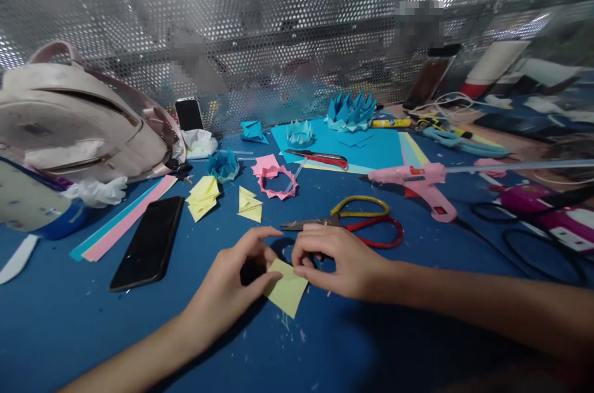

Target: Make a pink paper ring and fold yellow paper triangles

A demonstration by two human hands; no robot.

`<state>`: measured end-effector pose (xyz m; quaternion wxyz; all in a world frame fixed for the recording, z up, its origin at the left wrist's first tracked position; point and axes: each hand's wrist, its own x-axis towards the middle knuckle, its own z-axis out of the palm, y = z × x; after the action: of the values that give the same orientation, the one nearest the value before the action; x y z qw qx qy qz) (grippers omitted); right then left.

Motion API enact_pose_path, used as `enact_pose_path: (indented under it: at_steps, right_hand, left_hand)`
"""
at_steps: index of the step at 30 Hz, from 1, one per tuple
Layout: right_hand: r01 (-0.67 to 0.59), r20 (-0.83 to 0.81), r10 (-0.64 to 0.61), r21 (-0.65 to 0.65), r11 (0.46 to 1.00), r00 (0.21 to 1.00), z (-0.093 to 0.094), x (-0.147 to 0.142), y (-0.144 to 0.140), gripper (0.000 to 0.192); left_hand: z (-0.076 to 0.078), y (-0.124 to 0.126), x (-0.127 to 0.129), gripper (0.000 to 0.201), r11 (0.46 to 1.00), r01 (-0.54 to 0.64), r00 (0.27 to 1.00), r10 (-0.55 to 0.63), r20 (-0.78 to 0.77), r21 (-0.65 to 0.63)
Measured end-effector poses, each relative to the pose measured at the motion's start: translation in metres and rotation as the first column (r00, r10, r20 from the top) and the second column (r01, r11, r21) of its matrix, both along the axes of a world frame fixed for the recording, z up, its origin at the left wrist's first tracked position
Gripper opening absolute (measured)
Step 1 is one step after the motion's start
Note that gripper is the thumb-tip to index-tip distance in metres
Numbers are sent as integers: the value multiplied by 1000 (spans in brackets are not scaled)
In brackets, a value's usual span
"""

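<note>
A small yellow paper square [288, 294] is held between my two hands, low over the blue table. My left hand [245, 266] pinches its left edge between thumb and fingers. At its upper right edge, the thumb and curled fingers of my right hand [334, 257] grip the paper. Scissors [329, 220] with one yellow and one red handle lie just behind my right hand. Folded yellow paper pieces [250, 204] and a pink folded paper ring [278, 184] rest beyond my left hand.
A pink glue gun [413, 179] lies at the right with its cord. A red cutter knife [320, 158] sits near blue paper sheets [366, 148]. At the left are a black phone [148, 241], paper strips [125, 216] and a pale backpack [74, 114]. Perforated metal panel [278, 28] stands behind.
</note>
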<state>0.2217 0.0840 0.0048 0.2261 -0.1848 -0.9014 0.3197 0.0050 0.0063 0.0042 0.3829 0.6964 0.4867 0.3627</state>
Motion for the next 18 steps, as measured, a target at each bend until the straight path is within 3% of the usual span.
enact_pose_path:
  at_steps: [5, 10, 13, 15, 18]
  right_hand:
    - [-67, 13, 66, 108, 992, 998, -2, 2, 2, 8]
    - [-203, 68, 191, 348, 915, 979, -3, 4, 4, 17]
    - [-305, 113, 284, 438, 846, 952, -1, 5, 5, 25]
    - [-344, 110, 333, 478, 808, 936, 0, 5, 6, 25]
    - [-357, 96, 362, 518, 777, 927, 0, 6, 8, 24]
  left_hand:
    - [-6, -5, -6, 56, 985, 105, 981, -79, -179, 140]
    - [-5, -10, -15, 8, 928, 233, 910, -102, -401, 292]
    - [-4, -14, -21, 24, 829, 359, 857, -110, -504, 429]
    - [-6, -16, -24, 32, 774, 380, 843, -64, -534, 507]
    - [-10, -18, -28, 34, 745, 352, 852, -4, -524, 567]
